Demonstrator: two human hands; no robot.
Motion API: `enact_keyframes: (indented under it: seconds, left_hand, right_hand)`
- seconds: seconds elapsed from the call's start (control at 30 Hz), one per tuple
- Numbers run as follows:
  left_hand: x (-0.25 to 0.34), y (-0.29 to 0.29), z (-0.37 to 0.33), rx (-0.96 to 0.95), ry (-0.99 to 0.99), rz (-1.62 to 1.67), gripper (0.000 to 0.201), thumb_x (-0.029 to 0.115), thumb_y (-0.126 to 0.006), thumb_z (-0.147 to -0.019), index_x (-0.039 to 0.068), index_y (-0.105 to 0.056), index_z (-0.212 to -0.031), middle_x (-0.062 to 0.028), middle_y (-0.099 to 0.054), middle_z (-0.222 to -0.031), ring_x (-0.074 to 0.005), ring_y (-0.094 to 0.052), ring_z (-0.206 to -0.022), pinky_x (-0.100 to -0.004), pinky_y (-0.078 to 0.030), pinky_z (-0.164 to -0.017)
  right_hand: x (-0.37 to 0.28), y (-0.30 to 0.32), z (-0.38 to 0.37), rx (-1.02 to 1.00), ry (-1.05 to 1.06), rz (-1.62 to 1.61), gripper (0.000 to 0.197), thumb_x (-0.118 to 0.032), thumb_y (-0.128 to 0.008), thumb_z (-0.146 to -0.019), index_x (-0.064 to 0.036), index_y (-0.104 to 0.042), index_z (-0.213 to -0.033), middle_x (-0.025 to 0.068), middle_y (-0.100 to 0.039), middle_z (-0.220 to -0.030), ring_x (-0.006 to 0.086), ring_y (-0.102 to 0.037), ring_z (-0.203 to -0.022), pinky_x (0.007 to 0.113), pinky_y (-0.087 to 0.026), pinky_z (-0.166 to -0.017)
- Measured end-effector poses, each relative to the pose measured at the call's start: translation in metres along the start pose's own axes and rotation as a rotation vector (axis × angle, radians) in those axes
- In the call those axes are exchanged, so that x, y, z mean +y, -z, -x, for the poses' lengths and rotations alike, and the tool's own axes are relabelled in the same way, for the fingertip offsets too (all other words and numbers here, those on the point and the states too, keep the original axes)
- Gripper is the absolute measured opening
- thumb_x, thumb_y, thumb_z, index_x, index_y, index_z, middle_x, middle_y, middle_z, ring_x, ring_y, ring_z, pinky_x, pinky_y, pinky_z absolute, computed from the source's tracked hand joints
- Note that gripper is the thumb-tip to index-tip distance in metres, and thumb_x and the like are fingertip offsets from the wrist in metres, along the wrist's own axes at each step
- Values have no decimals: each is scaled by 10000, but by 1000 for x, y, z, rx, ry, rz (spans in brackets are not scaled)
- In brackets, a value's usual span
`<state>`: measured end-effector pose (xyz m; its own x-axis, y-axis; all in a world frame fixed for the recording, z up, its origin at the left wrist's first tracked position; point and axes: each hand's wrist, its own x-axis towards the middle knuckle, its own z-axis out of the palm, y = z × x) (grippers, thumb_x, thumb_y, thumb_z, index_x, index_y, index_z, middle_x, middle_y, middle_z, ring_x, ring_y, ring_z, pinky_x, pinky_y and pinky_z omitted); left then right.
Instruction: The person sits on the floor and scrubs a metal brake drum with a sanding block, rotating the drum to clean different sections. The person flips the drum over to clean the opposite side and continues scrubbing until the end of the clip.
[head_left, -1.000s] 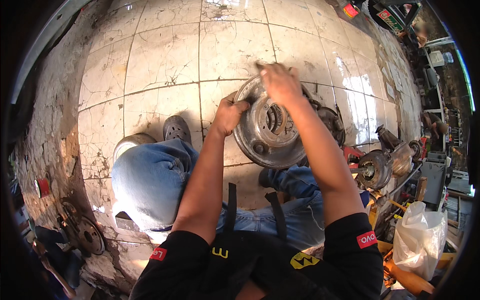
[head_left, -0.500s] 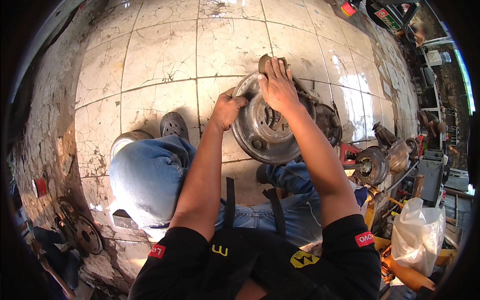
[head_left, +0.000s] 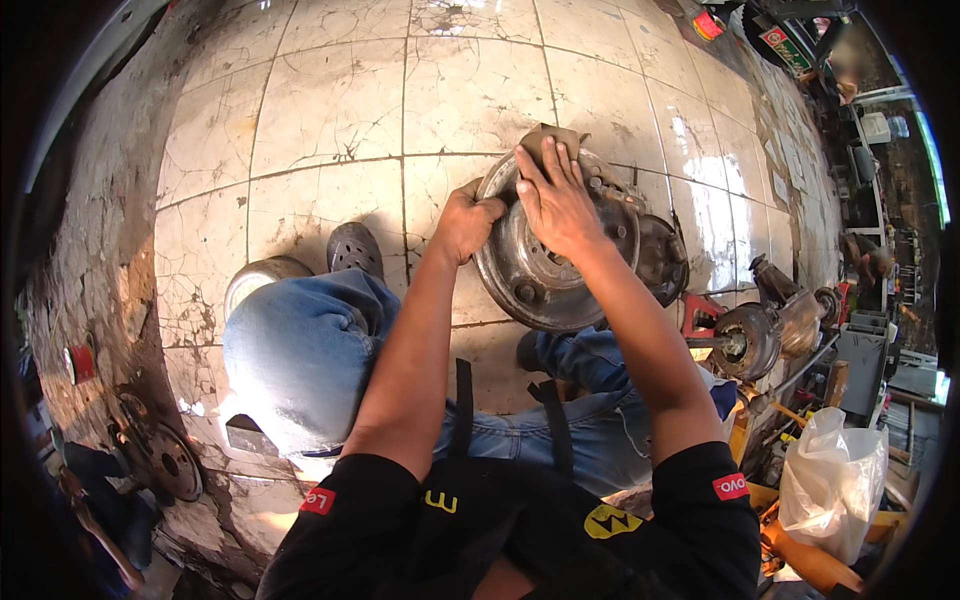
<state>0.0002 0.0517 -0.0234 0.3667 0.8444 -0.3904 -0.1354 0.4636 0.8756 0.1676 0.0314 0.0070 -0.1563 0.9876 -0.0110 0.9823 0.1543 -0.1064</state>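
A round, worn metal brake drum (head_left: 525, 293) is tilted up in front of me, above the tiled floor. My left hand (head_left: 468, 222) is closed around its left rim, thumb over the edge. On the far part of the rim lies a brown sheet that looks like sandpaper (head_left: 541, 133). My right hand (head_left: 560, 200) rests flat over that sheet, fingers stretched out and somewhat spread, covering most of the drum's centre. Just right of the drum is a dark greasy hub or brake assembly (head_left: 660, 255), partly hidden by the drum and my forearm.
An axle assembly (head_left: 748, 340) on a red stand (head_left: 700, 315) lies to the right. Nearer on that side is a white plastic bag (head_left: 830, 480) among tools. Another round metal part (head_left: 265, 275) sits by my left knee, and a disc-like part (head_left: 172, 465) at lower left.
My right hand has slid slightly nearer and to the right with the sheet, its fingers more spread. My left hand keeps its grip on the rim. The whole view has shifted a little.
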Motion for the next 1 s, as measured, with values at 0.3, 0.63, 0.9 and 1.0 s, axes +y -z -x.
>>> enact_keyframes:
  seconds: [0.3, 0.63, 0.9, 1.0]
  left_hand:
    - [3, -5, 6, 30, -43, 114, 352, 35, -562, -823, -103, -591, -1146, -159, -675, -954, -210, -634, -796, -324, -519, -740]
    - [-4, -4, 5, 22, -47, 48, 344, 51, -581, -849, -80, -577, -1167, -147, -670, -986, -208, -639, -819, -318, -531, -740]
    - [1, -3, 7, 14, -8, 18, 351, 52, -566, -854, -57, -584, -1187, -142, -671, -1003, -192, -629, -811, -305, -518, -733]
    - [-2, -5, 3, 28, 6, -13, 352, 53, -568, -854, -51, -585, -1190, -140, -670, -1007, -190, -627, -817, -302, -516, -738]
  right_hand:
    - [-5, -16, 6, 128, 25, -92, 583, -396, -142, -1035, -61, -335, -1472, 130, -242, -1567, 363, -194, -1445, 498, -153, -1183]
    - [0, -18, 1, 172, 16, -138, 561, -389, -232, -1030, -57, -339, -1469, 154, -281, -1547, 371, -222, -1436, 510, -152, -1179]
    - [-10, -14, -15, 129, -72, -184, 591, -412, -185, -1026, -54, -321, -1477, 168, -244, -1560, 352, -173, -1456, 495, -141, -1185]
    - [-7, -16, -4, 108, -67, -136, 627, -442, -146, -1022, -47, -286, -1489, 162, -219, -1570, 333, -172, -1461, 493, -126, -1192]
